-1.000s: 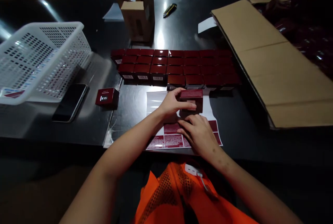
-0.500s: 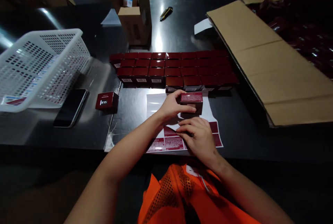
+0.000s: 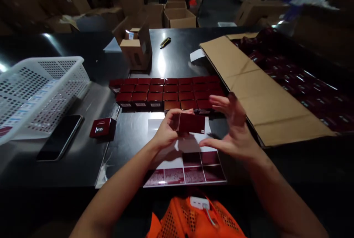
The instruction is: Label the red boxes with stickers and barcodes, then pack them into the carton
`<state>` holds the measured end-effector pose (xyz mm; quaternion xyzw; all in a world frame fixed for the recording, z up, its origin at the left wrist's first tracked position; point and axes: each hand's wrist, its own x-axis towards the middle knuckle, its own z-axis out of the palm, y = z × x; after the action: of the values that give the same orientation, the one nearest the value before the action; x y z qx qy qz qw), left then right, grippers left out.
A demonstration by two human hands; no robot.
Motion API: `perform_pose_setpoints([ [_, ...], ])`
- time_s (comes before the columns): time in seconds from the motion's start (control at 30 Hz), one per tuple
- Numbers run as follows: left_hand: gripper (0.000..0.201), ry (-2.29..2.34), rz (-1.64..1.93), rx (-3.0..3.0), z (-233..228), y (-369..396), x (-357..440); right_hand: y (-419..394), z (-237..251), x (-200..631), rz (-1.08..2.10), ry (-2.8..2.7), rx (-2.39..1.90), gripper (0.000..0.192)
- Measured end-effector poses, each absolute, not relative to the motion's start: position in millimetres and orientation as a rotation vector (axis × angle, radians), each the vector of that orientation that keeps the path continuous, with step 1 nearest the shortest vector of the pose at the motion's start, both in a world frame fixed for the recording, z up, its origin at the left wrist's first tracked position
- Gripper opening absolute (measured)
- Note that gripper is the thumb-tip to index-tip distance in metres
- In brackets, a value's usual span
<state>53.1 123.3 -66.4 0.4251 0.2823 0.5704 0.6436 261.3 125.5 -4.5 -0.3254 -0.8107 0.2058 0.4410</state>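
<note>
My left hand (image 3: 166, 130) is closed round one end of a small dark red box (image 3: 191, 123), held above a sticker sheet (image 3: 174, 175). A plain face of the box, with a tiny white mark at one corner, is turned toward me. To its right, my right hand (image 3: 233, 129) is open, fingers and thumb spread, apart from the box and slightly blurred. The sheet has dark red printed labels along its lower part and bare white backing above. Just beyond stand rows of matching red boxes (image 3: 155, 96), packed side by side.
At left are a single red box (image 3: 102, 127), a phone (image 3: 60, 137) and a white plastic basket (image 3: 55, 97) holding labels. A small carton (image 3: 135, 53) and a utility knife (image 3: 165, 42) lie farther back. A large carton (image 3: 257, 94) full of red boxes takes up the right.
My right hand has left the sticker sheet, moved up and right, and opened. The box in my left hand has turned to show a different face. The view has tilted up.
</note>
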Motion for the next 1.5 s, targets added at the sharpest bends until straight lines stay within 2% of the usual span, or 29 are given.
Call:
perform_pose_setpoints([
  [0.03, 0.063, 0.608, 1.313, 1.016, -67, 125, 52, 136, -9, 257, 0.623, -2.034, -0.756, 0.122],
  [0.1, 0.06, 0.619, 1.337, 1.147, -67, 128, 48, 148, -19, 248, 0.757, -1.964, -0.659, 0.115],
  [0.3, 0.077, 1.063, 1.406, 2.007, -57, 127, 35, 141, -43, 245, 0.519, -1.914, -0.576, 0.102],
  [0.4, 0.066, 1.138, 1.253, 2.237, -50, 122, 34, 138, -51, 251, 0.584, -1.983, -0.557, 0.094],
  [0.57, 0.057, 1.146, 1.173, 2.14, -49, 118, 37, 136, -52, 253, 0.573, -1.979, -0.553, 0.091],
  [0.67, 0.051, 1.153, 1.196, 2.004, -51, 116, 40, 135, -41, 255, 0.438, -2.015, -0.603, 0.086],
  [0.83, 0.049, 1.196, 1.285, 1.914, -52, 114, 43, 131, -23, 266, 0.215, -1.737, -0.756, 0.051],
  [0.93, 0.046, 1.24, 1.298, 1.968, -52, 114, 42, 129, -21, 269, 0.355, -1.608, -0.785, 0.024],
  [1.03, 0.043, 1.254, 1.298, 2.04, -52, 115, 43, 127, -21, 267, 0.745, -1.482, -0.982, 0.008],
  [1.13, 0.042, 1.21, 1.305, 2.09, -52, 115, 43, 128, -20, 264, 1.133, -1.381, -1.146, 0.016],
  [1.2, 0.042, 1.179, 1.307, 2.117, -53, 115, 44, 129, -20, 262, 1.27, -1.344, -1.184, 0.02],
  [1.5, 0.04, 1.162, 1.289, 2.158, -52, 112, 46, 128, -22, 255, 1.243, -1.422, -1.255, 0.019],
])
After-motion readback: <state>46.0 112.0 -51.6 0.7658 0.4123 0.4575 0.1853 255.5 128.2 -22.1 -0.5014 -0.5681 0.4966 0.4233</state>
